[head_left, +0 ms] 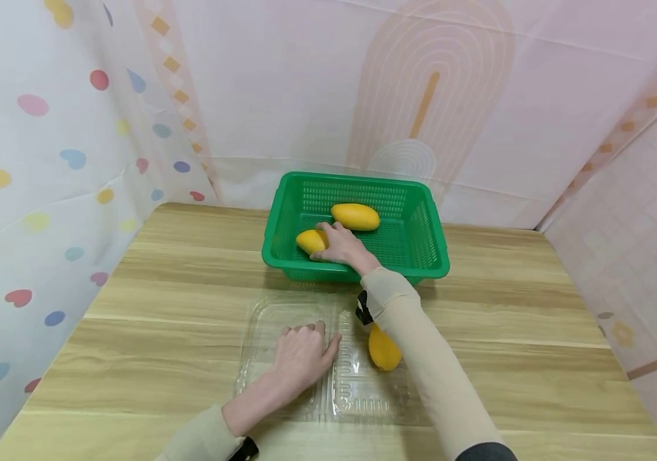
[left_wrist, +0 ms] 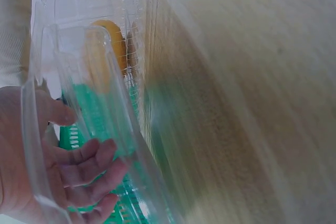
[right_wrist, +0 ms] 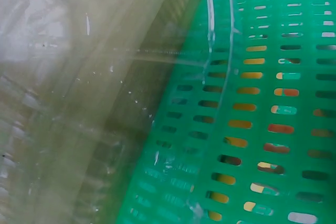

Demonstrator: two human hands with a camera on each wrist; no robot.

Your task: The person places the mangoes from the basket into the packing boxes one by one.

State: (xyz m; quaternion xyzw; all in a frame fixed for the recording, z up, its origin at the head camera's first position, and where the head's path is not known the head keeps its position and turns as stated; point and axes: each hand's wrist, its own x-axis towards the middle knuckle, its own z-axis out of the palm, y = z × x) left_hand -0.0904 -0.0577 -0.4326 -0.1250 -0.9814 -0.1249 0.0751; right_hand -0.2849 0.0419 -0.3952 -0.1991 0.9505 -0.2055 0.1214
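Observation:
My right hand (head_left: 342, 246) reaches over the near rim of a green basket (head_left: 282, 264) and grips a yellow mango (head_left: 308, 241) lying inside it. Behind that one, a second mango (head_left: 355, 217) lies on the basket floor. My left hand (head_left: 301, 353) is over the left half of an opened clear plastic clamshell box (head_left: 259, 326), fingers loosely bent and holding nothing. A third mango (head_left: 384, 349) sits in the box's right half, partly covered by my right sleeve. In the right wrist view, the basket's slotted wall (right_wrist: 266, 103) hides the right hand; yellow shows through the slots.
All of this stands on a wood-grain table (head_left: 161, 307). The basket is near its back edge, close to a patterned cloth (head_left: 282, 83). A dotted cloth (head_left: 46, 153) hangs at the left, and another cloth (head_left: 651, 205) hangs at the right.

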